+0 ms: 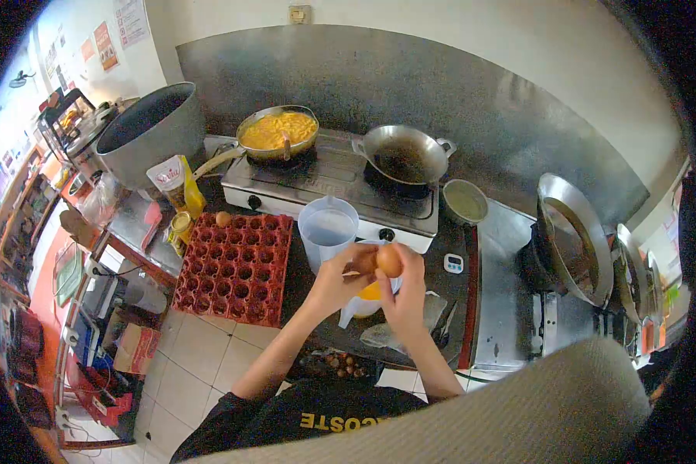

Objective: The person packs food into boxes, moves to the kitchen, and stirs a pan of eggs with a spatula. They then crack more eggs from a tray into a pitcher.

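Observation:
Over a white plastic jug (353, 309) I hold a brown egg (390, 261) between my two hands. The fingers of my right hand (404, 292) are wrapped round its lower and right side. My left hand (340, 276) closes in from the left with bent fingers at the shell; whether the shell is split there is hard to see. Yellow-orange egg (372, 291) shows inside the jug below. Just behind stands a second translucent jug (329, 226). To the left lies a red egg tray (236, 271) with one brown egg (223, 219) at its back edge.
A two-burner gas stove (332, 182) carries a pan of yellow food (280, 131) and a wok (406, 155). A small pot (465, 203), a timer (454, 264) and a cloth (383, 336) lie right. Below is a container with eggshells (336, 365). Large woks (572, 240) stand far right.

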Available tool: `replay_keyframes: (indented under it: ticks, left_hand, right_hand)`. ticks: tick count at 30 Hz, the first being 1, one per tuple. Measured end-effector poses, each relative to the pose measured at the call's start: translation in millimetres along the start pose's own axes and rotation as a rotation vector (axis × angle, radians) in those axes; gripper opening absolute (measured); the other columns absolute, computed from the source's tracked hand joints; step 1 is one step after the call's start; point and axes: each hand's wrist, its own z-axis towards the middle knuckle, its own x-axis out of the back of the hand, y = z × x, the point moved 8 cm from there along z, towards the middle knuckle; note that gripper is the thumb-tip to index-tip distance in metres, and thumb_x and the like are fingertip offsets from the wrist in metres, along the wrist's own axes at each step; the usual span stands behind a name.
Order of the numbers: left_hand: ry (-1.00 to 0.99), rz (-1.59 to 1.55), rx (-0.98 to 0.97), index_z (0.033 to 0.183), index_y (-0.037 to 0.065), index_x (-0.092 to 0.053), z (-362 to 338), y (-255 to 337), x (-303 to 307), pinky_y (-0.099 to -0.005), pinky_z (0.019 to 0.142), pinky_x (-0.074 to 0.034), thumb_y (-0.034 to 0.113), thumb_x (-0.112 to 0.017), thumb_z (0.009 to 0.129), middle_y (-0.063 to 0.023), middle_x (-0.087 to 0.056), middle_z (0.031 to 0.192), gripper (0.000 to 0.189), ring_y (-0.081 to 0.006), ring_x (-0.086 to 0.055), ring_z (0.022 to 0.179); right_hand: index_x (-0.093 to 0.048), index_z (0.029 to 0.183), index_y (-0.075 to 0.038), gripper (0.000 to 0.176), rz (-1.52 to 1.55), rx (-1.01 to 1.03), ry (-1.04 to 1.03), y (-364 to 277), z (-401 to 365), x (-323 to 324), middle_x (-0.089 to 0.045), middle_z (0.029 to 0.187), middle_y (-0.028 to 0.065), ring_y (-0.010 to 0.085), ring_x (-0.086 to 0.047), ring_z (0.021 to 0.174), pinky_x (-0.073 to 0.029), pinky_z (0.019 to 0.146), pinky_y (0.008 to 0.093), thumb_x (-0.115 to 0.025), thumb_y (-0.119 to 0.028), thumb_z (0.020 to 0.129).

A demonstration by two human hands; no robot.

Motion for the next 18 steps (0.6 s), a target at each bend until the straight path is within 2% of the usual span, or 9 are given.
replay_keyframes:
  ticks: [1, 4, 5, 8, 11, 13, 14, 16, 18]
  left_hand:
    - [0.007, -0.029, -0.007, 0.118, 0.002, -0.052, 1, -1, 2, -0.0325, 0.085, -0.052, 0.001, -0.064, 0.082, -0.0129, -0.064, 0.107, 0.038, -0.0195, -0.062, 0.102]
    - [-0.04, 0.034, 0.064, 0.117, 0.003, -0.051, 3, -12, 5, -0.0321, 0.09, -0.049, 0.001, -0.061, 0.085, -0.0112, -0.061, 0.113, 0.034, -0.018, -0.059, 0.106]
    - [-0.057, 0.016, 0.059, 0.117, 0.003, -0.051, 4, -15, 5, -0.0324, 0.091, -0.048, 0.002, -0.06, 0.086, -0.0113, -0.06, 0.114, 0.032, -0.0182, -0.059, 0.106]
    - [-0.059, -0.035, 0.017, 0.116, 0.003, -0.052, 5, -17, 4, -0.0335, 0.093, -0.047, 0.005, -0.059, 0.088, -0.0116, -0.058, 0.117, 0.029, -0.019, -0.059, 0.105]
    - [0.009, -0.072, -0.073, 0.115, 0.003, -0.052, 6, -12, 4, -0.0348, 0.091, -0.048, 0.004, -0.06, 0.087, -0.0123, -0.058, 0.114, 0.029, -0.0207, -0.06, 0.104]
    - [0.024, -0.093, -0.133, 0.113, 0.003, -0.052, 11, -13, 2, -0.0354, 0.085, -0.052, 0.002, -0.062, 0.084, -0.0131, -0.061, 0.105, 0.03, -0.0224, -0.061, 0.103]
    - [0.008, -0.001, -0.089, 0.111, 0.003, -0.053, 11, -17, 2, -0.0356, 0.084, -0.052, 0.001, -0.063, 0.083, -0.0134, -0.061, 0.103, 0.031, -0.0229, -0.061, 0.101]
    - [-0.026, 0.182, -0.002, 0.109, 0.001, -0.055, 13, -6, 4, -0.0361, 0.082, -0.053, -0.001, -0.064, 0.08, -0.0141, -0.062, 0.1, 0.031, -0.024, -0.063, 0.098]
    - [-0.045, 0.243, -0.039, 0.11, 0.001, -0.056, 15, -15, 3, -0.0355, 0.08, -0.055, 0.0, -0.067, 0.077, -0.0134, -0.062, 0.107, 0.034, -0.0223, -0.063, 0.098]
  right_hand:
    - [-0.044, 0.122, -0.001, 0.045, 0.078, -0.091, 0.04, 2, 5, 7, -0.052, 0.113, 0.0181, 0.0295, -0.054, 0.101, -0.043, 0.089, 0.0383, -0.063, -0.007, 0.081]
    - [-0.043, 0.118, -0.003, 0.041, 0.481, -0.408, 0.027, 58, -7, -5, -0.056, 0.103, 0.0127, 0.0201, -0.057, 0.089, -0.046, 0.081, 0.0311, -0.062, -0.007, 0.083]
    - [-0.042, 0.115, -0.006, 0.041, 0.483, -0.477, -0.022, 77, -11, -12, -0.058, 0.089, 0.0078, 0.0143, -0.057, 0.081, -0.047, 0.075, 0.028, -0.066, -0.008, 0.081]
    - [-0.047, 0.118, -0.007, 0.045, 0.392, -0.487, -0.26, 70, 0, -20, -0.06, 0.081, 0.0064, 0.0129, -0.057, 0.075, -0.049, 0.071, 0.0292, -0.069, -0.012, 0.079]
    - [-0.055, 0.116, -0.007, 0.042, 0.418, -0.504, -0.421, 71, 1, -32, -0.065, 0.086, 0.0073, 0.0138, -0.06, 0.075, -0.05, 0.07, 0.0295, -0.071, -0.015, 0.078]
    - [-0.059, 0.115, -0.007, 0.039, 0.338, -0.337, -0.379, 70, 6, -30, -0.066, 0.093, 0.0097, 0.0165, -0.063, 0.079, -0.05, 0.073, 0.0303, -0.071, -0.017, 0.078]
    - [-0.061, 0.114, -0.007, 0.038, 0.299, -0.254, -0.357, 69, 8, -29, -0.067, 0.097, 0.0109, 0.0179, -0.065, 0.081, -0.051, 0.074, 0.0307, -0.07, -0.017, 0.078]
    - [-0.061, 0.114, -0.006, 0.04, 0.244, -0.274, -0.388, 69, 11, -26, -0.067, 0.099, 0.0141, 0.0213, -0.066, 0.086, -0.05, 0.078, 0.0312, -0.071, -0.017, 0.077]
    - [-0.061, 0.115, -0.006, 0.042, 0.208, -0.262, -0.399, 68, 11, -26, -0.067, 0.1, 0.0164, 0.0241, -0.067, 0.089, -0.05, 0.08, 0.0321, -0.071, -0.016, 0.075]
